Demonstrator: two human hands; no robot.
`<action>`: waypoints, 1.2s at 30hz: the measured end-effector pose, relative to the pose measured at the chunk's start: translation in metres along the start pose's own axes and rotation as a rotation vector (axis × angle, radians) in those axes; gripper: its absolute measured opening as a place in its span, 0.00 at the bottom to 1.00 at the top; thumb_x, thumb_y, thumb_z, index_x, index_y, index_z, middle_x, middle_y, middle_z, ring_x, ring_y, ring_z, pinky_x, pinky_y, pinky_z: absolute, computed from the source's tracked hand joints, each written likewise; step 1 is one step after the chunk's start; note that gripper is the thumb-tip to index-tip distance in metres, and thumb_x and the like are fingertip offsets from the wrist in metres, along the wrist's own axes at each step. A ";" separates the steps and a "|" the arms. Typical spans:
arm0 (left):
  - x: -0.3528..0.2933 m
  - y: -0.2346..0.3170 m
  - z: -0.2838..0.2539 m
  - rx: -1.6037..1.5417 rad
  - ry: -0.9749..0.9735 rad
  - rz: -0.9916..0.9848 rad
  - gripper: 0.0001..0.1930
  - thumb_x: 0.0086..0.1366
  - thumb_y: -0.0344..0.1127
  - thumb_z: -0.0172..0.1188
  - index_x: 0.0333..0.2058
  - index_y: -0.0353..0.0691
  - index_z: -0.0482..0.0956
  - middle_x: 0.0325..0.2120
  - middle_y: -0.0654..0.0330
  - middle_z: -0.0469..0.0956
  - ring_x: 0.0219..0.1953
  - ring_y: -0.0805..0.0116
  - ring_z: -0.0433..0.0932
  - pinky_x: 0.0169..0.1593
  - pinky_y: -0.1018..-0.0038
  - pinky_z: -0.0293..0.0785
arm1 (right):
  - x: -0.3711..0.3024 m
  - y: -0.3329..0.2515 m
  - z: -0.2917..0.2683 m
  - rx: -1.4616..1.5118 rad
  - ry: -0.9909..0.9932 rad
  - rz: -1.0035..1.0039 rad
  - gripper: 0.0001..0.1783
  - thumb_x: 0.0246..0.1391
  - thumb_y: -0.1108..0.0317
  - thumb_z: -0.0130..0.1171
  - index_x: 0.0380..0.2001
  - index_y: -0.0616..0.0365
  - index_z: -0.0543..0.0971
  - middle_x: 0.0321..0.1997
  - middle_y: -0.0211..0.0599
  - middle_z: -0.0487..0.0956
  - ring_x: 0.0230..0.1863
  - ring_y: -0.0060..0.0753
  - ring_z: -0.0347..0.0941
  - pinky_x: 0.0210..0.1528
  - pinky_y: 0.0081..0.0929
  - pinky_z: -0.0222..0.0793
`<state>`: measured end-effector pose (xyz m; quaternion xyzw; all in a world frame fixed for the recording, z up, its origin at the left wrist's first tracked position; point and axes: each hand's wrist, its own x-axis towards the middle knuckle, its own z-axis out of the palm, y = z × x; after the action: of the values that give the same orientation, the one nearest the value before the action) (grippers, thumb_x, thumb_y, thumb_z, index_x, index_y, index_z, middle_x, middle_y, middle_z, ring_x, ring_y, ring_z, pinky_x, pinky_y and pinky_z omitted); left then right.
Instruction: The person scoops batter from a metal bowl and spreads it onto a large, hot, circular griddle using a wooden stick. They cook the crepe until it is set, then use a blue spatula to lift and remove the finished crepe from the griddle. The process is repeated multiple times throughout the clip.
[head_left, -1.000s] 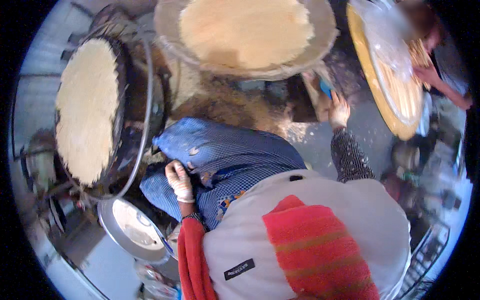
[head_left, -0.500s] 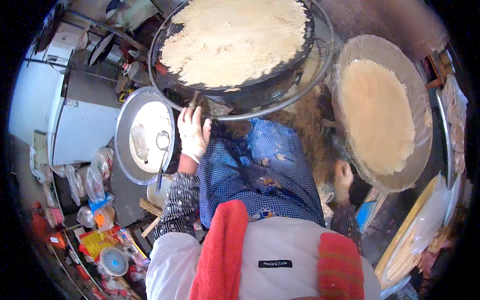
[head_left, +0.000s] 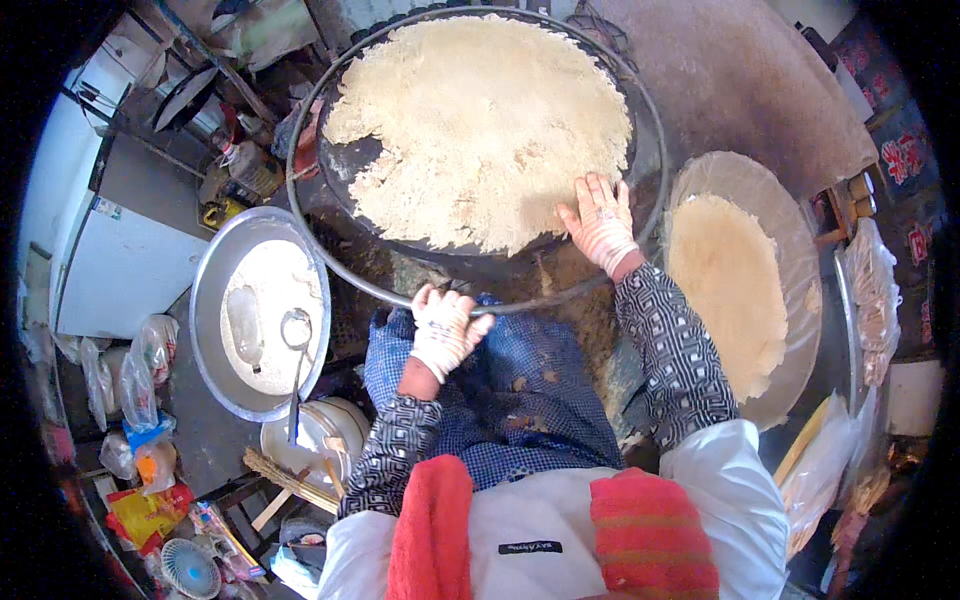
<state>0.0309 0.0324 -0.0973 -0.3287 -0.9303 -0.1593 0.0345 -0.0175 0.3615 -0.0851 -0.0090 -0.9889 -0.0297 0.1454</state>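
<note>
A large thin sheet of pale pancake batter (head_left: 480, 120) with ragged edges covers most of a round black griddle (head_left: 345, 158). My right hand (head_left: 603, 222), in a whitish glove with bare fingers, lies with fingers spread at the sheet's near right edge. Around the griddle runs a metal ring (head_left: 567, 299). My left hand (head_left: 442, 335), gloved the same way, has its fingers bent over the near side of this ring, and the ring is hidden beneath them. Left of it stands a metal basin (head_left: 208, 330) of whitish batter, with a ladle (head_left: 296, 330) and a clear scoop-like piece (head_left: 244, 325) in it.
To the right, a round lined tray (head_left: 800, 300) holds a thin tan pancake (head_left: 725, 290). A white bucket (head_left: 300, 432) with sticks across it stands by my left elbow. Plastic bags, a small fan (head_left: 190, 568) and an oil bottle (head_left: 252, 168) crowd the left side.
My right hand has come up from low beside the right tray to the sheet's edge. My left hand has gone from fingers stretched at the ring to bent over it. The view has shifted.
</note>
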 end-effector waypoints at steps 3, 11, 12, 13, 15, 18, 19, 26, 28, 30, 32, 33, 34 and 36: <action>-0.001 0.012 0.010 -0.009 0.016 0.022 0.26 0.57 0.63 0.57 0.39 0.46 0.79 0.34 0.57 0.76 0.45 0.51 0.73 0.63 0.50 0.53 | -0.020 -0.029 -0.011 -0.105 -0.055 0.010 0.39 0.59 0.40 0.47 0.59 0.64 0.69 0.64 0.54 0.68 0.68 0.51 0.58 0.67 0.65 0.46; -0.020 -0.012 -0.054 -0.158 0.574 0.105 0.18 0.63 0.39 0.55 0.48 0.37 0.74 0.42 0.48 0.74 0.48 0.46 0.71 0.55 0.54 0.65 | -0.075 -0.040 -0.057 0.719 0.446 0.319 0.16 0.58 0.73 0.57 0.50 0.61 0.76 0.45 0.45 0.81 0.44 0.37 0.78 0.49 0.29 0.73; -0.007 0.000 -0.078 -0.245 0.568 0.069 0.20 0.63 0.35 0.54 0.53 0.34 0.71 0.47 0.46 0.73 0.51 0.44 0.70 0.57 0.53 0.64 | -0.079 -0.025 -0.042 0.834 0.449 0.428 0.15 0.60 0.72 0.57 0.50 0.61 0.76 0.45 0.42 0.81 0.44 0.33 0.77 0.49 0.27 0.72; 0.004 0.008 -0.088 -0.119 0.567 0.034 0.24 0.62 0.33 0.55 0.57 0.32 0.68 0.53 0.42 0.70 0.56 0.42 0.68 0.61 0.51 0.61 | -0.080 -0.011 -0.028 0.951 0.449 0.528 0.14 0.62 0.71 0.56 0.51 0.61 0.76 0.44 0.39 0.80 0.43 0.29 0.76 0.49 0.25 0.71; 0.054 0.024 -0.104 -0.048 0.375 -0.082 0.31 0.64 0.40 0.55 0.62 0.31 0.63 0.61 0.38 0.63 0.63 0.38 0.60 0.67 0.51 0.52 | -0.072 0.010 -0.005 1.295 0.496 0.689 0.13 0.63 0.71 0.56 0.50 0.60 0.76 0.43 0.35 0.80 0.40 0.26 0.75 0.46 0.21 0.71; 0.113 0.002 -0.040 0.220 0.282 -0.138 0.39 0.67 0.59 0.49 0.66 0.34 0.57 0.66 0.41 0.58 0.69 0.42 0.53 0.70 0.44 0.38 | -0.048 0.030 -0.011 1.608 0.328 0.960 0.19 0.64 0.66 0.56 0.55 0.61 0.71 0.52 0.40 0.76 0.47 0.37 0.76 0.49 0.34 0.75; 0.124 -0.001 -0.028 0.234 -0.003 -0.199 0.41 0.66 0.60 0.49 0.67 0.35 0.56 0.67 0.43 0.57 0.70 0.44 0.51 0.71 0.45 0.38 | -0.041 0.038 -0.010 1.709 0.289 1.069 0.21 0.63 0.65 0.57 0.56 0.61 0.70 0.52 0.41 0.75 0.47 0.39 0.76 0.49 0.36 0.76; 0.107 -0.021 -0.020 0.152 -0.020 -0.030 0.41 0.64 0.62 0.52 0.66 0.38 0.58 0.66 0.46 0.58 0.69 0.45 0.52 0.70 0.48 0.42 | -0.025 0.057 0.012 2.011 -0.056 1.191 0.36 0.57 0.49 0.61 0.66 0.47 0.64 0.67 0.46 0.66 0.64 0.54 0.64 0.60 0.64 0.60; 0.098 -0.026 -0.022 0.164 -0.034 0.037 0.40 0.64 0.62 0.51 0.66 0.39 0.59 0.66 0.46 0.58 0.69 0.45 0.52 0.70 0.49 0.44 | -0.025 0.047 0.008 1.973 -0.091 1.191 0.36 0.56 0.51 0.63 0.65 0.47 0.66 0.65 0.41 0.70 0.63 0.44 0.66 0.62 0.58 0.59; 0.103 -0.019 -0.021 0.118 -0.069 0.097 0.40 0.64 0.62 0.51 0.65 0.39 0.59 0.66 0.45 0.57 0.69 0.45 0.52 0.70 0.49 0.44 | -0.033 0.066 0.033 1.920 0.015 1.128 0.35 0.56 0.52 0.62 0.65 0.50 0.67 0.63 0.40 0.72 0.62 0.42 0.67 0.63 0.52 0.60; 0.096 -0.016 -0.023 0.068 -0.098 0.104 0.38 0.64 0.60 0.53 0.65 0.40 0.60 0.66 0.45 0.57 0.69 0.44 0.54 0.70 0.48 0.45 | -0.034 0.064 0.020 1.845 0.047 1.236 0.32 0.55 0.57 0.63 0.62 0.56 0.71 0.63 0.38 0.73 0.62 0.38 0.67 0.66 0.41 0.59; 0.095 -0.007 -0.026 0.058 -0.067 0.105 0.38 0.64 0.59 0.54 0.65 0.41 0.60 0.65 0.45 0.57 0.68 0.44 0.54 0.70 0.48 0.45 | -0.042 0.075 0.021 1.841 0.080 1.175 0.31 0.55 0.58 0.64 0.60 0.57 0.72 0.62 0.37 0.73 0.62 0.36 0.67 0.66 0.39 0.60; 0.091 0.001 -0.030 0.048 -0.036 0.107 0.38 0.64 0.58 0.54 0.65 0.41 0.60 0.65 0.44 0.57 0.68 0.44 0.55 0.70 0.48 0.45 | -0.053 0.097 0.024 1.835 0.114 1.114 0.30 0.54 0.60 0.65 0.59 0.58 0.74 0.62 0.37 0.73 0.61 0.35 0.67 0.65 0.38 0.60; 0.085 0.021 -0.044 0.003 0.151 0.169 0.33 0.63 0.51 0.59 0.61 0.40 0.64 0.62 0.44 0.62 0.64 0.44 0.60 0.67 0.50 0.53 | -0.078 0.171 0.027 1.739 0.145 1.036 0.26 0.53 0.62 0.66 0.55 0.61 0.77 0.58 0.36 0.76 0.58 0.32 0.70 0.63 0.35 0.63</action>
<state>-0.0243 0.0853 -0.0355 -0.3930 -0.8942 -0.1786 0.1182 0.0539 0.5332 -0.1232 -0.3259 -0.5310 0.7664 0.1562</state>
